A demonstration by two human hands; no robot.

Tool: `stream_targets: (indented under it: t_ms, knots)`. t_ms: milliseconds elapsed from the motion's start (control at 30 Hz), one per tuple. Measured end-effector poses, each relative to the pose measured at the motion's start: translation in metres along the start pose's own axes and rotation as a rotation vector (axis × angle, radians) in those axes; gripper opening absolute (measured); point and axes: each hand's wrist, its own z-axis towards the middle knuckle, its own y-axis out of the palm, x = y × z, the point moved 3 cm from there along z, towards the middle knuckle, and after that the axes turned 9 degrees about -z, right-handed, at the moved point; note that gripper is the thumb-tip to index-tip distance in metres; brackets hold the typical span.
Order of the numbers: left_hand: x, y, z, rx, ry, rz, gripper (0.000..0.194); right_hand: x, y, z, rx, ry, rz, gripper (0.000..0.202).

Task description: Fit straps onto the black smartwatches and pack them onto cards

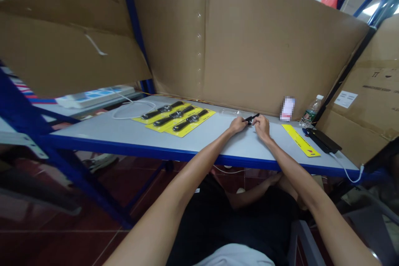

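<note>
My left hand point(238, 124) is closed around one end of a slim black tool point(252, 119), whose exact kind I cannot make out. The fingers of my right hand point(262, 126) pinch its other end, just above the grey tabletop point(249, 145). Behind my left hand lies a clear plastic blister shell point(230, 112). To the left, several yellow cards point(183, 132) overlap, each with a similar black tool point(190, 119) under clear plastic. A single long yellow card point(299, 140) lies flat to the right of my right hand.
At the right stand a water bottle point(311, 111) and a small blurred item point(287, 109). A black flat case point(324, 139) lies there beside a white cable point(346, 170). Cardboard point(264, 45) walls the table's back; a blue frame edge point(174, 153) runs along its front.
</note>
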Motion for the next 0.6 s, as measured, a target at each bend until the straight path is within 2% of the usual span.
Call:
stream_targets:
  t_ms: [133, 267, 333, 467, 600]
  knots:
    - [-0.0002, 0.0001, 0.0001, 0.004, -0.004, 0.000, 0.025, 0.0008, -0.0011, 0.0003, 0.026, 0.042, 0.023, 0.049]
    - [0.0001, -0.0002, -0.0003, 0.000, -0.003, 0.005, 0.025, -0.0016, 0.0017, -0.0003, -0.047, -0.002, 0.002, 0.039]
    - [0.0003, -0.0004, -0.0005, 0.002, -0.002, 0.004, 0.025, -0.0014, 0.0006, -0.0004, -0.024, 0.022, -0.017, 0.038]
    - [0.0007, -0.0008, -0.0010, 0.006, -0.004, -0.005, 0.025, -0.0016, -0.0021, -0.0003, 0.032, 0.049, 0.010, 0.050]
    - [0.0008, -0.0011, -0.0014, 0.007, -0.001, -0.008, 0.025, -0.0027, 0.0012, -0.0007, -0.048, 0.031, -0.026, 0.039]
